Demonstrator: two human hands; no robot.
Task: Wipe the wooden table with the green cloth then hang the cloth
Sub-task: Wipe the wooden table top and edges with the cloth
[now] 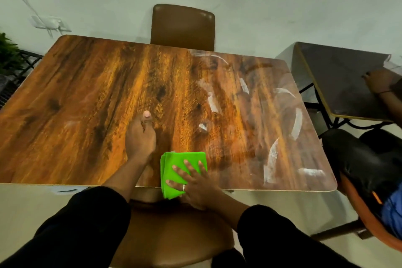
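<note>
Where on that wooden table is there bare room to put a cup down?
The wooden table is bare across its left half and far edge by the brown chair. The near middle is crowded: left hand, right hand on the green cloth.

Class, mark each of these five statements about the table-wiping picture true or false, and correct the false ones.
1. The right hand lies flat on the cloth. True.
2. The cloth is spread out in a single layer. False: it is folded into a pad.
3. The white smears lie mostly on the table's right half. True.
4. The left hand holds the cloth. False: it rests on bare wood beside it.
5. The cloth sits at the table's far edge. False: it overhangs the near edge.
</note>
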